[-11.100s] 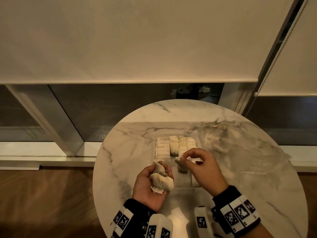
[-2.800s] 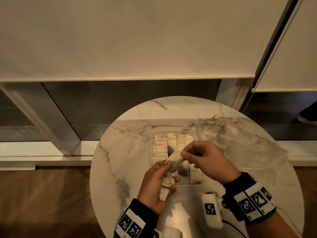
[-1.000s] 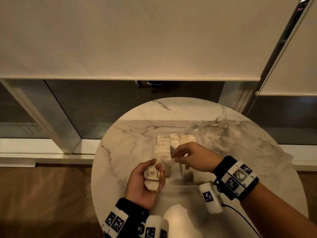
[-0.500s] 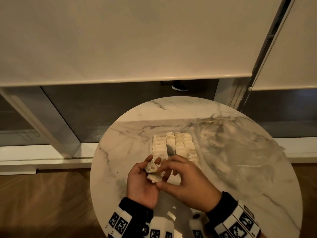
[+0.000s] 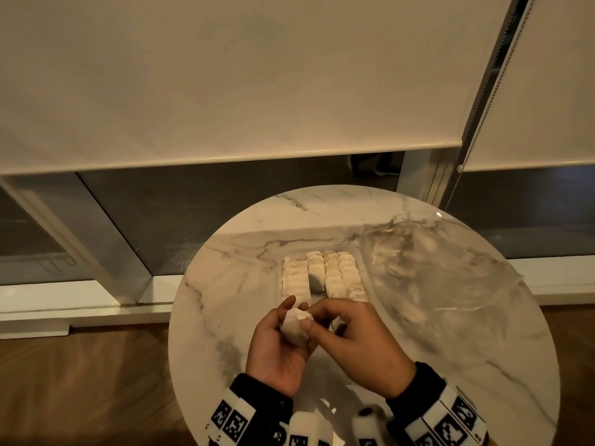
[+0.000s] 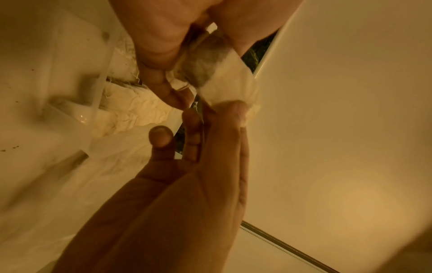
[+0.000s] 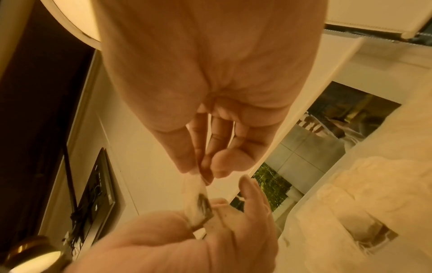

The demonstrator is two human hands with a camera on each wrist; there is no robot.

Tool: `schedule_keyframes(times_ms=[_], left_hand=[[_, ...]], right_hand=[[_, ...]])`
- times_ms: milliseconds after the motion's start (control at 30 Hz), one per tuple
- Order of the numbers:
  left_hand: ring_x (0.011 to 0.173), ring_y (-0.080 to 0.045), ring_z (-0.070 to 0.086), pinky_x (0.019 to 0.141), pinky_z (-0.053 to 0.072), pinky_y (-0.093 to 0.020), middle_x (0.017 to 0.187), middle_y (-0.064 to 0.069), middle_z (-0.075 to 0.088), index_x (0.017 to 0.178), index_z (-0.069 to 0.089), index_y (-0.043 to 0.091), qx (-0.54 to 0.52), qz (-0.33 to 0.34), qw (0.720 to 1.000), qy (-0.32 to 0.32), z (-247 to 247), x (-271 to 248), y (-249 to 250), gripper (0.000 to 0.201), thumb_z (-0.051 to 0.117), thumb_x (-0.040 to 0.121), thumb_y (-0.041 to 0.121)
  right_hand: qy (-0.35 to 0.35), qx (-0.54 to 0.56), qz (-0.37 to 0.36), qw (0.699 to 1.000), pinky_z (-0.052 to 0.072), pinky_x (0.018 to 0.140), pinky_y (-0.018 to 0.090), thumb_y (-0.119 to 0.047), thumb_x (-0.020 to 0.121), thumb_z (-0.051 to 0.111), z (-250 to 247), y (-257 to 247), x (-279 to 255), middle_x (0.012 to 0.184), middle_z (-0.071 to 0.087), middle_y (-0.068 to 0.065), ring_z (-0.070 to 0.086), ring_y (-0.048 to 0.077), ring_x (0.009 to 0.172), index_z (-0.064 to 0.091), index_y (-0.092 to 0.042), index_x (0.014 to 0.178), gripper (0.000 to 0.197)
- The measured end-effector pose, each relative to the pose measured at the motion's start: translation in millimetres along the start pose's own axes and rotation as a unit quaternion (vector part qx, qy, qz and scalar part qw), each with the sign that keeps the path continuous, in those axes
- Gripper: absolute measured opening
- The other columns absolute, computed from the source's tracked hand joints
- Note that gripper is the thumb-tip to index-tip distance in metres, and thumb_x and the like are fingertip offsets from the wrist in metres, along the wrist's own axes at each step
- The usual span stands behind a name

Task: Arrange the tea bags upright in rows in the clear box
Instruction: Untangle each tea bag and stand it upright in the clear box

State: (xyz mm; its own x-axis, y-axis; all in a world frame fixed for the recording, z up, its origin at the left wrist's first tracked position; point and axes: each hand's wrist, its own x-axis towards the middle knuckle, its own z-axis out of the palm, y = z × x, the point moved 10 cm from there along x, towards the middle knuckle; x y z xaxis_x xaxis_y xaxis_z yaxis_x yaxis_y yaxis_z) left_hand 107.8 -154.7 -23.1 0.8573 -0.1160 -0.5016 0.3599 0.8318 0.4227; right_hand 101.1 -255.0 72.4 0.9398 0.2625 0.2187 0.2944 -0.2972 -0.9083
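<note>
A clear box [image 5: 279,286] stands in the middle of the round marble table [image 5: 225,284], with rows of upright white tea bags [image 5: 335,278] inside and a dark gap in the second row. Just in front of the box my left hand [image 5: 283,339] cups a white tea bag [image 5: 294,326]. My right hand [image 5: 325,323] pinches the top of that same tea bag [image 7: 194,199] between thumb and fingers. The left wrist view shows the bag [image 6: 222,79] held between both hands, with the filled rows [image 6: 131,109] behind. The near end of the box is hidden by my hands.
A crumpled clear plastic bag [image 5: 444,284] covers the right part of the table. Behind the table are a window frame and lowered roller blinds [image 5: 225,75] with a bead chain [image 5: 476,123]. Wooden floor lies to the left.
My right hand came back from the box to my left hand and now pinches the tea bag held there. The left hand stayed in front of the box.
</note>
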Motion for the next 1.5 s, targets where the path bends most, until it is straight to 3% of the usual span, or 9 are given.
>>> schedule_keyframes(times_ms=[67, 200, 333, 433, 533, 767, 900, 1200, 1500], left_hand=[[0.122, -0.04, 0.058, 0.097, 0.046, -0.045, 0.127, -0.025, 0.062, 0.119, 0.063, 0.003, 0.014, -0.012, 1.0, -0.008, 0, 1, -4, 0.045, 0.06, 0.075, 0.015], [0.08, -0.024, 0.063, 0.063, 0.05, -0.032, 0.103, -0.017, 0.067, 0.132, 0.059, -0.001, 0.044, -0.012, 0.999, 0.01, -8, 2, -4, 0.063, 0.063, 0.071, 0.018], [0.067, -0.018, 0.055, 0.053, 0.043, -0.026, 0.093, -0.014, 0.063, 0.119, 0.064, 0.008, 0.068, -0.019, 0.997, 0.009, -12, 2, -3, 0.048, 0.07, 0.075, 0.026], [0.061, -0.018, 0.052, 0.052, 0.04, -0.024, 0.086, -0.013, 0.062, 0.1, 0.067, 0.014, 0.112, -0.022, 0.993, -0.026, -3, -2, -3, 0.028, 0.068, 0.086, 0.038], [0.06, -0.016, 0.053, 0.05, 0.04, -0.024, 0.085, -0.012, 0.062, 0.102, 0.069, 0.012, 0.18, 0.027, 0.982, -0.04, 3, -3, 4, 0.023, 0.072, 0.084, 0.025], [0.061, -0.014, 0.056, 0.055, 0.044, -0.026, 0.083, -0.015, 0.065, 0.092, 0.07, 0.013, 0.241, 0.081, 0.967, -0.022, 0, -3, 13, 0.006, 0.069, 0.09, 0.007], [0.063, -0.015, 0.057, 0.055, 0.047, -0.025, 0.084, -0.016, 0.065, 0.094, 0.068, 0.012, 0.235, 0.09, 0.968, -0.008, -7, 0, 17, 0.007, 0.07, 0.089, 0.007], [0.063, -0.015, 0.059, 0.058, 0.048, -0.026, 0.076, -0.006, 0.066, 0.097, 0.068, 0.009, 0.192, 0.136, 0.972, 0.02, -21, 7, 39, 0.009, 0.067, 0.089, 0.005], [0.068, -0.017, 0.058, 0.061, 0.051, -0.028, 0.067, 0.001, 0.065, 0.108, 0.063, 0.01, 0.176, 0.212, 0.957, 0.089, -60, 17, 71, 0.026, 0.066, 0.087, -0.005]], right_hand=[[0.006, 0.041, 0.023, 0.999, 0.051, 0.064, 0.022, -0.023, 0.093, 0.071, -2, 8, 1, 0.083, 0.074, -0.007, 0.068, 0.012, 0.079, 0.077, -0.026, 0.094, 0.007], [0.038, 0.135, 0.066, 0.988, 0.052, 0.055, 0.028, -0.009, 0.092, 0.07, -13, 21, 7, 0.075, 0.069, -0.001, 0.068, 0.019, 0.071, 0.073, -0.015, 0.1, 0.011], [0.063, 0.166, 0.081, 0.981, 0.054, 0.055, 0.031, -0.002, 0.092, 0.068, -24, 30, 14, 0.072, 0.065, 0.002, 0.068, 0.02, 0.066, 0.071, -0.012, 0.105, 0.017], [0.066, 0.15, 0.106, 0.981, 0.056, 0.056, 0.038, -0.004, 0.093, 0.068, -27, 41, 20, 0.074, 0.067, 0.011, 0.068, 0.024, 0.065, 0.071, -0.016, 0.103, 0.016], [0.035, 0.113, 0.135, 0.984, 0.055, 0.062, 0.047, -0.011, 0.092, 0.071, -24, 51, 24, 0.08, 0.07, 0.017, 0.066, 0.026, 0.066, 0.07, -0.021, 0.102, 0.014], [-0.053, -0.009, 0.121, 0.991, 0.05, 0.056, 0.023, -0.024, 0.092, 0.072, -25, 46, 44, 0.082, 0.072, 0.004, 0.066, 0.017, 0.068, 0.076, -0.018, 0.092, 0.007], [-0.12, -0.056, 0.122, 0.984, 0.051, 0.058, 0.026, -0.027, 0.091, 0.073, -22, 42, 57, 0.073, 0.071, -0.003, 0.061, 0.01, 0.064, 0.078, -0.019, 0.087, 0.011], [-0.201, -0.16, 0.172, 0.951, 0.058, 0.062, 0.025, -0.027, 0.095, 0.068, -24, 51, 99, 0.085, 0.076, 0.002, 0.07, 0.01, 0.069, 0.073, -0.017, 0.097, 0.011], [-0.266, -0.335, 0.236, 0.872, 0.05, 0.052, 0.021, -0.026, 0.098, 0.061, -14, 109, 138, 0.094, 0.076, 0.005, 0.07, 0.01, 0.068, 0.066, -0.02, 0.094, 0.009]])
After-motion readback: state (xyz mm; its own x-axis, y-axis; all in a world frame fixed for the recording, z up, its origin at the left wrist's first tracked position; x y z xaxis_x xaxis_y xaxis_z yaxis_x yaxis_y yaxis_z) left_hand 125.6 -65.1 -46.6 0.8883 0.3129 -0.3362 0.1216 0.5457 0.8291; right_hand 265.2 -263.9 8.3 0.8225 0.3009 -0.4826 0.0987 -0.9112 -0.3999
